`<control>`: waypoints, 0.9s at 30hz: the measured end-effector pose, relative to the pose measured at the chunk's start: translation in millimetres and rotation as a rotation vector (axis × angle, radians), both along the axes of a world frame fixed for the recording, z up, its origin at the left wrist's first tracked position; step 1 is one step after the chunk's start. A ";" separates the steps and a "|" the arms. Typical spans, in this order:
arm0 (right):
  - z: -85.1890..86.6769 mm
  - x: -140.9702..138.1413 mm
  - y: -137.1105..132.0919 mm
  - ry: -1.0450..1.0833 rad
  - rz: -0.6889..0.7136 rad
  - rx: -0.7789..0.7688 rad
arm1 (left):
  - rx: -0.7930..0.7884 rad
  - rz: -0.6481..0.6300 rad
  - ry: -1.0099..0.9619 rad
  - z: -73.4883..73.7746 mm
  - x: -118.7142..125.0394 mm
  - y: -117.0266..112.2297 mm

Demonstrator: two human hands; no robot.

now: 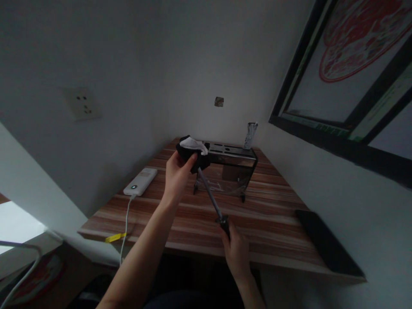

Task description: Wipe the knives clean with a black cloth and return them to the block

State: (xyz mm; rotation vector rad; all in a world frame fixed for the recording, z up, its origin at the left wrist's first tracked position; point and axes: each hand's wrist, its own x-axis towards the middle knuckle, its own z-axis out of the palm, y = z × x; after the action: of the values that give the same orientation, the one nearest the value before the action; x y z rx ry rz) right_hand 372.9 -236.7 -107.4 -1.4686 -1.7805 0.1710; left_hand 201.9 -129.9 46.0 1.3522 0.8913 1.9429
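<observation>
My left hand is raised over the wooden desk and closed around a black and white cloth. The cloth is wrapped round the far end of a thin metal blade or rod. My right hand is nearer the desk's front edge, closed on the dark handle of that same tool. Behind the cloth stands a black and clear knife holder with slots in its top.
A white power bank with a white cable lies at the desk's left. A dark flat slab lies along the right wall. A small shiny packet stands in the back corner. A wall socket and a framed picture hang above.
</observation>
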 end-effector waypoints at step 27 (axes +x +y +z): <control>-3.1 2.6 4.0 -0.013 -0.109 -0.016 | -0.258 -0.299 0.177 -92.2 57.9 -49.7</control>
State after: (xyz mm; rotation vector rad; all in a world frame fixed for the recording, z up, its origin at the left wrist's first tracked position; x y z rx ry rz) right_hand 375.6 -232.6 -110.4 -1.5770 -1.7073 0.1203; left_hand 259.8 -179.6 -46.2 1.4255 0.9265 1.4485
